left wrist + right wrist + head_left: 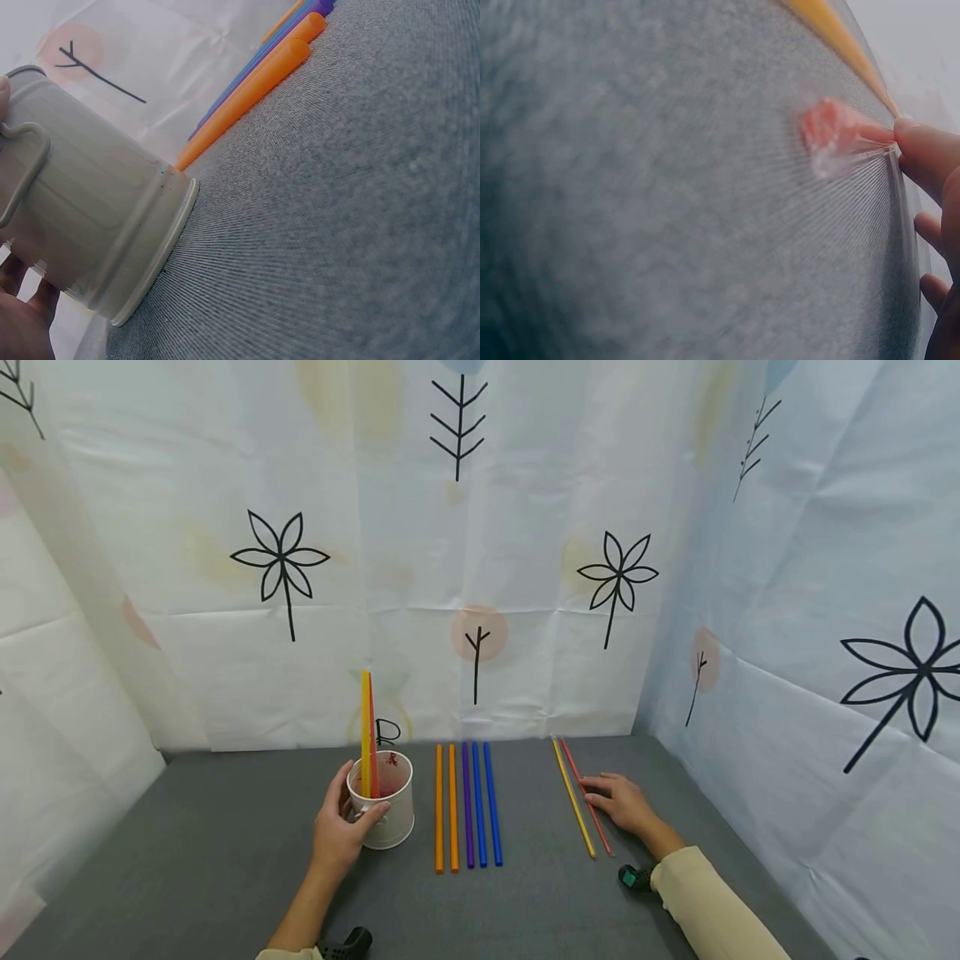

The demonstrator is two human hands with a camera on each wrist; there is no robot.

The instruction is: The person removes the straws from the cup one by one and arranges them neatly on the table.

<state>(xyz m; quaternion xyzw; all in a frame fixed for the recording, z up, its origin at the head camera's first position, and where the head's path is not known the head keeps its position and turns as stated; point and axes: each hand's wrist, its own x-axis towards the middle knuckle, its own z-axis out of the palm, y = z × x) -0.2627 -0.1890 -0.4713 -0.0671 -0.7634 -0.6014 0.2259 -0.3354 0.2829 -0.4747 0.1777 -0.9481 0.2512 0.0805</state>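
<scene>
The head view shows a red straw lying slantwise on the worktop under the fingertips of the right hand. The thumb and forefinger meet it above its middle; I cannot tell whether they pinch it or only touch it. In the right wrist view, clear wrapping sticks out past the straw's near end.

The left hand is clamped round a whitish mug, thumb at the near rim and fingers round its left side. The mug stands upright, and its handle shows in the left wrist view, on the side toward the left wrist. A yellow straw and a red one stand up out of the mug, just above the left hand. Inside the rim is a dark red mark.

The hands are well apart. Close on the left of the right hand, a second yellow straw lies beside the red one, between it and the rest. Between the hands, nearer the left, five straws lie side by side: two orange, one purple and two blue.

A patterned cloth hangs beyond both hands. A black band with a green patch sits at the right wrist, next to a cream sleeve.
</scene>
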